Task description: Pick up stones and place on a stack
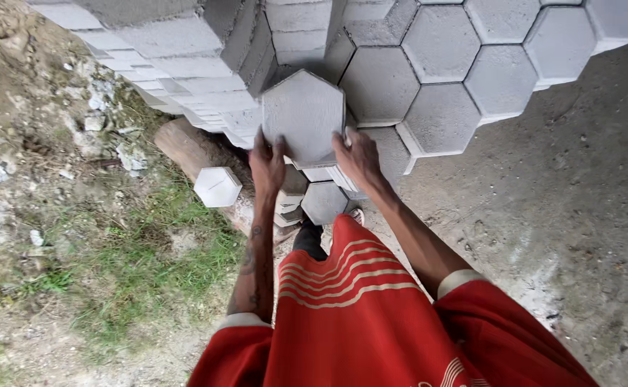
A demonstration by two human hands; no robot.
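We hold one grey hexagonal concrete paving block (303, 116) with both hands, face up, in front of the stacked rows of grey hexagonal pavers (429, 79). Our left hand (267, 163) clamps its lower left edge, fingers closed over the rim. Our right hand (357, 158) clamps the lower right edge the same way. Below the hands, a few loose blocks (323, 201) lie on the ground. A single pale hexagonal block (217, 187) rests beside a wooden log (185, 143), near the grass (142, 251).
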